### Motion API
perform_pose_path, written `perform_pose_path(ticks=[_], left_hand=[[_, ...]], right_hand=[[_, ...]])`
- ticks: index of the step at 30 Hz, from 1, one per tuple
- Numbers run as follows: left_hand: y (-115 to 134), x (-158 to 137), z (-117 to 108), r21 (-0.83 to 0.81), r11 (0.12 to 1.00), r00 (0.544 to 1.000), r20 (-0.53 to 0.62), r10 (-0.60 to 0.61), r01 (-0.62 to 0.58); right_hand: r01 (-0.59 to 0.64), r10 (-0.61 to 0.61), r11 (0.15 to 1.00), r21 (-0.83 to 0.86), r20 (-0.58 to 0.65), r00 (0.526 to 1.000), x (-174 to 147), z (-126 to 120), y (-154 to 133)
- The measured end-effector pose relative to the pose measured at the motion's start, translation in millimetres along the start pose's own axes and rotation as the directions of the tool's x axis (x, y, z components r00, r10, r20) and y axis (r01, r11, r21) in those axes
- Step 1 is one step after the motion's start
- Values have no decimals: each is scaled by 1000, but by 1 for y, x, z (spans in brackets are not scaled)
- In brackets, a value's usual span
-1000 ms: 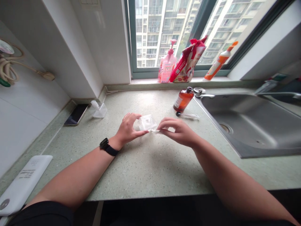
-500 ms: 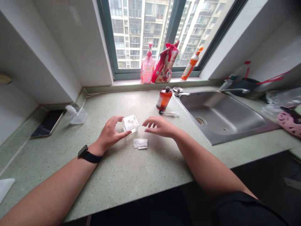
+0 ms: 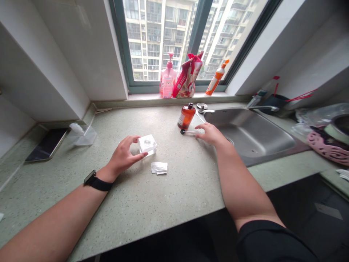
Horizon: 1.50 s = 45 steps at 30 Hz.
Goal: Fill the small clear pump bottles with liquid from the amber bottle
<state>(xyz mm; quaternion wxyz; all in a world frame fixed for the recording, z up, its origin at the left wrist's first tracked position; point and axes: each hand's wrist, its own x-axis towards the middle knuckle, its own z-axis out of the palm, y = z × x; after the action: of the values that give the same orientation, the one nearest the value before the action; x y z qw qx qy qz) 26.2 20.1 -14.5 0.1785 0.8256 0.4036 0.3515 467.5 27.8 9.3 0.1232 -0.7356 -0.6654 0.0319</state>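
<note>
My left hand (image 3: 124, 155) curves its thumb and fingers around a clear square bottle (image 3: 147, 143), which stands on the counter with a round opening in its top. A small folded white tissue (image 3: 159, 168) lies just in front of it. My right hand (image 3: 211, 134) is near the sink's left edge, thumb and fingers apart on either side of the clear end of a black-capped dropper (image 3: 188, 132). The dropper lies on the counter; part of it is hidden by the fingers. Right behind it stands an uncapped amber bottle (image 3: 186, 117) with a white label.
A steel sink (image 3: 253, 131) with a faucet is on the right. At left lie a phone (image 3: 47, 145) and a clear container with a white pump top (image 3: 84, 134). A pink pump bottle (image 3: 167, 82), a red bag (image 3: 188, 78) and an orange-white bottle (image 3: 216, 80) line the windowsill.
My right hand has moved away from the clear bottle, to the right and farther back, over to the dropper. My left hand stays at the clear bottle. The view has shifted slightly.
</note>
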Motion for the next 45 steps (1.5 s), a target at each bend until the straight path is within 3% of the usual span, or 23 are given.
perform_pose_path(ticks=[6, 11, 17, 23, 27, 30, 34, 40, 45], left_hand=[[1, 0, -1, -10, 1000, 1000, -4, -9, 9], [4, 1, 0, -21, 1000, 1000, 1, -13, 13], [3, 1, 3, -41, 999, 1000, -2, 5, -5], [4, 0, 2, -48, 999, 1000, -5, -2, 2], [5, 0, 2, -55, 998, 1000, 6, -9, 10], [5, 0, 2, -65, 998, 1000, 12, -19, 19], [6, 0, 2, -80, 996, 999, 17, -35, 36], [7, 1, 1, -78, 996, 999, 24, -34, 36], [9, 0, 0, -62, 998, 999, 22, -31, 32]], right_hand=[[11, -10, 999, 38, -28, 1000, 2, 1, 1], [83, -58, 950, 301, -91, 994, -7, -11, -10], [319, -283, 725, 610, -158, 946, -3, -36, -65], [470, -407, 619, 629, -254, 877, 18, -81, -129], [530, -442, 585, 614, -307, 843, 13, -94, -166], [574, -524, 622, 532, -262, 810, 5, -94, -182], [601, -620, 682, 417, -106, 777, 1, -94, -182], [613, -672, 705, 357, 60, 738, 3, -97, -177], [613, -670, 718, 329, 89, 737, 0, -94, -181]])
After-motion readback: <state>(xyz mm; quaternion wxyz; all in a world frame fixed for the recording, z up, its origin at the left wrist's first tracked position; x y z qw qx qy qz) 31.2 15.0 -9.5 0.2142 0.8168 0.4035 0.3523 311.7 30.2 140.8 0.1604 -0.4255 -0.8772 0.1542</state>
